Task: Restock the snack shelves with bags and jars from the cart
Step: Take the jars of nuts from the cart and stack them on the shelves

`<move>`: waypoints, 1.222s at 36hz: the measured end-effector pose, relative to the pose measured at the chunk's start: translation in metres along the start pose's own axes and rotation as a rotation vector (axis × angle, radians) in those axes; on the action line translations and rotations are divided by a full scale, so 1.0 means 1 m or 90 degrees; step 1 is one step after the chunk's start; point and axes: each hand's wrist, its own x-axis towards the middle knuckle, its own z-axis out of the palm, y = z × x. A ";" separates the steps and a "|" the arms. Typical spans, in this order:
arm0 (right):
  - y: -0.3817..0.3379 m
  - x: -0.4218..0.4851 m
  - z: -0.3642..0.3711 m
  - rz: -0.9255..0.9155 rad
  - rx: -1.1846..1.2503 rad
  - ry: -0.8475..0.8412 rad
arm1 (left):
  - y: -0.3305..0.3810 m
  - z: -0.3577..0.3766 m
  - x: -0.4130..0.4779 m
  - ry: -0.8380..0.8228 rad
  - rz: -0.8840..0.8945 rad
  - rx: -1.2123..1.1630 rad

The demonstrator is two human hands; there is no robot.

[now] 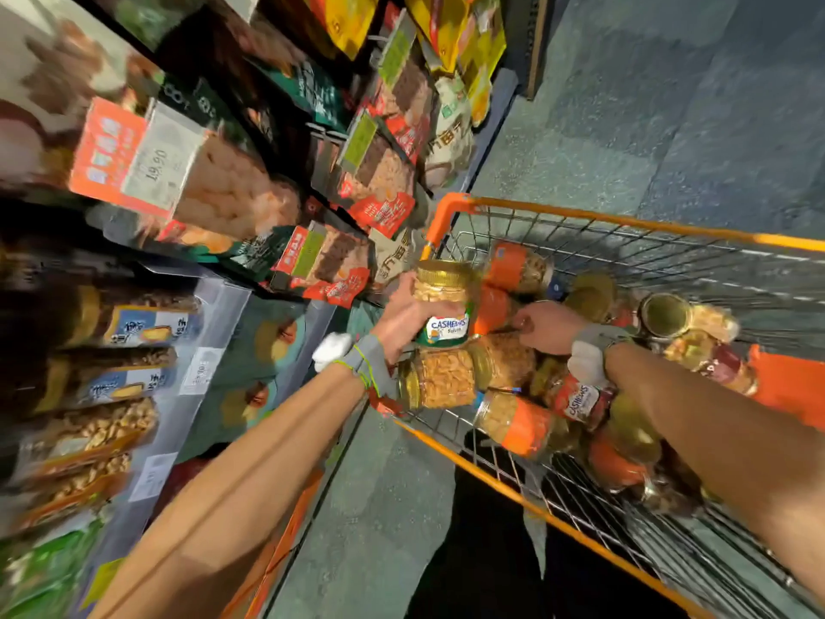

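My left hand (404, 317) grips an upright cashew jar (443, 301) with a gold lid and a green label, held above the near left corner of the orange wire cart (580, 216). My right hand (547, 326) reaches down into the cart with curled fingers, touching a jar (504, 357) lying on its side; whether it grips that jar is unclear. Several more nut jars (518, 424) with orange or red labels lie piled in the cart. The snack shelves (214, 306) stand to the left, blurred.
Bags of snacks (379, 180) hang and lie on the shelves at the left, with price tags (156, 165) along the edges. Jars of nuts (111, 328) fill a lower shelf. Grey tiled floor (669, 105) lies beyond the cart. My dark trouser legs show below.
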 end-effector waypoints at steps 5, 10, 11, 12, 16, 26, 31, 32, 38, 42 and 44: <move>-0.008 -0.006 0.000 -0.013 -0.015 -0.007 | -0.003 -0.011 -0.007 -0.037 0.045 0.022; -0.040 -0.022 0.014 -0.196 -0.006 0.125 | -0.007 -0.022 -0.007 -0.023 0.075 -0.005; -0.049 -0.023 0.017 -0.181 -0.030 0.097 | -0.006 -0.025 -0.008 -0.024 0.081 -0.017; -0.058 -0.022 0.023 -0.142 -0.059 0.039 | -0.006 -0.028 -0.009 -0.028 0.087 -0.036; -0.096 -0.014 0.051 -0.137 -0.237 -0.029 | -0.007 -0.039 -0.010 -0.026 0.090 -0.118; -0.119 -0.007 0.074 -0.170 -0.127 0.053 | -0.018 -0.064 -0.006 -0.022 0.071 -0.086; -0.116 -0.023 0.027 -0.055 0.157 -0.029 | -0.022 -0.074 -0.014 -0.014 0.097 -0.107; -0.108 -0.024 0.022 -0.042 0.194 -0.025 | -0.021 -0.075 -0.015 -0.011 0.093 -0.118; -0.065 -0.040 0.005 0.138 0.455 0.074 | -0.010 -0.072 -0.023 -0.031 0.081 -0.127; -0.035 -0.057 0.003 0.210 0.680 0.117 | -0.006 -0.065 -0.027 -0.061 0.073 -0.137; -0.033 -0.067 -0.003 0.208 0.715 0.122 | -0.005 -0.059 -0.029 -0.067 0.076 -0.136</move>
